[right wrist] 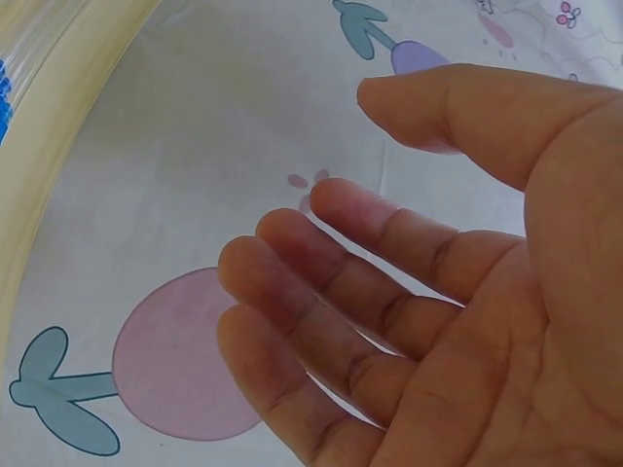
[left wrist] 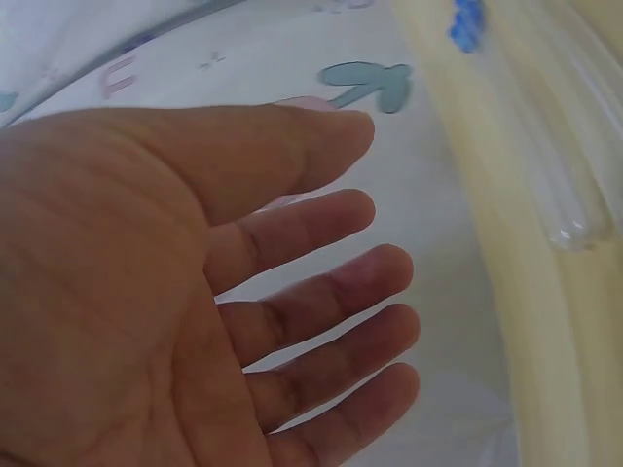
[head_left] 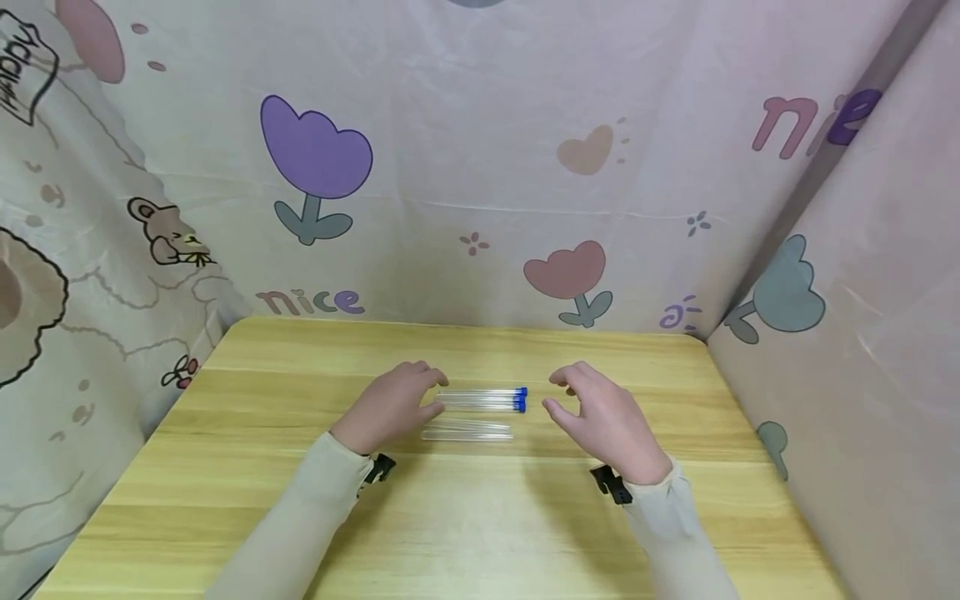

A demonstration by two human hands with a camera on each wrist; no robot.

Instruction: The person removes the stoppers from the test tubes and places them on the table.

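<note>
On the cloth (head_left: 465, 125) behind the counter (head_left: 480, 533), the word "nice" (head_left: 310, 302) is being spelled out at lower left in soft, mixed colours. At upper right more lettering (head_left: 813, 125) is being broken up by a fold; an "n", a faint "i" and a purple "e" are being left readable. On the left, tilted dark letters (head_left: 18, 67) seeming to read "HAPPY" are being cut off by the edge of the view.

Two groups of slim, clear tubes are being borne by the counter, lying crosswise between and just beyond the hands. In the farther group, the capped tubes (head_left: 480, 398) are being topped at their right ends by blue caps (head_left: 521, 402), lined up close together; the exact count is being obscured by the overlap. Just nearer, the loose tubes (head_left: 467, 432) are being seen plain and colourless, slightly fanned, with light being caught along their sides.

The left hand (head_left: 393, 406) is being held near the left ends of both groups, its fingers (left wrist: 360, 282) being kept parted and gently bent, the thumb apart, with nothing being gripped. The right hand (head_left: 606, 419) is being held just beyond the blue caps, apart from them; its fingers (right wrist: 311, 255) are likewise being kept loosely bent and well spread from the thumb, with nothing being gripped.
</note>
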